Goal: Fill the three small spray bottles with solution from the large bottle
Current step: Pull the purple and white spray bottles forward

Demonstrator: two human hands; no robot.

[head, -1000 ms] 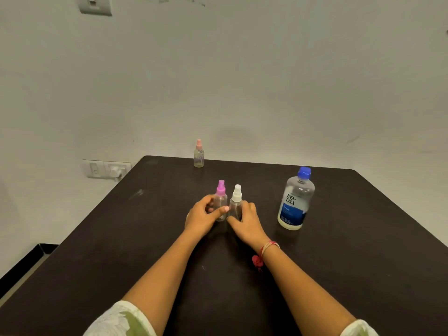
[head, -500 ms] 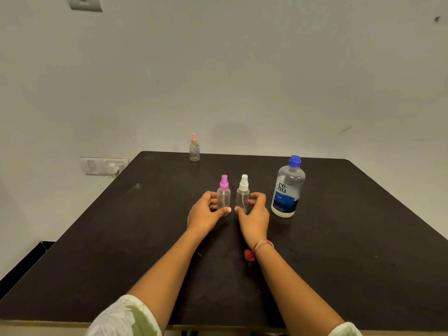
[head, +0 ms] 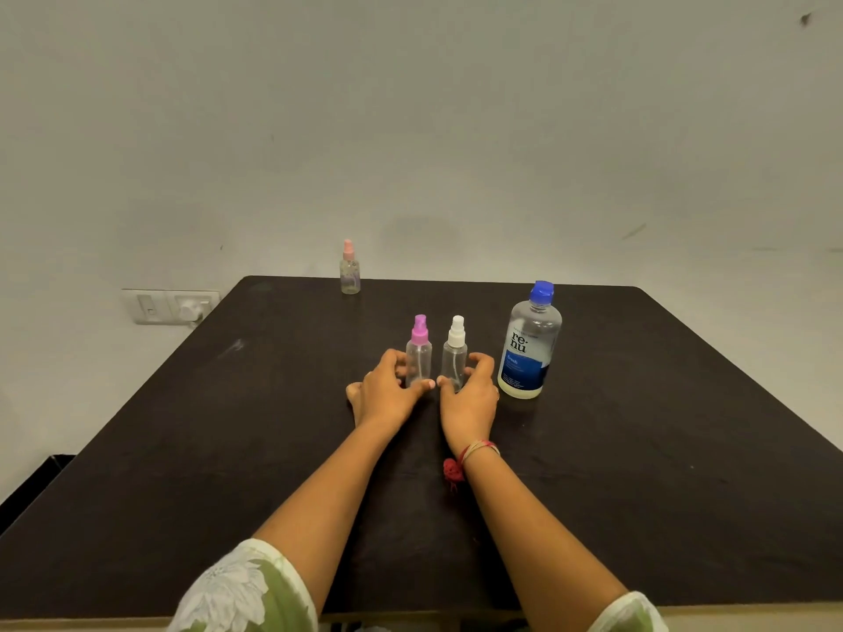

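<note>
While upright on the desk, pink-capped spray bottle sits gripped in left hand, white-capped spray bottle in right hand. Capped renu bottle stands just right.

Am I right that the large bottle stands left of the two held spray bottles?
No; the head view shows the large bottle right of the pink-capped bottle in the left hand and white-capped bottle in the right hand.
</note>
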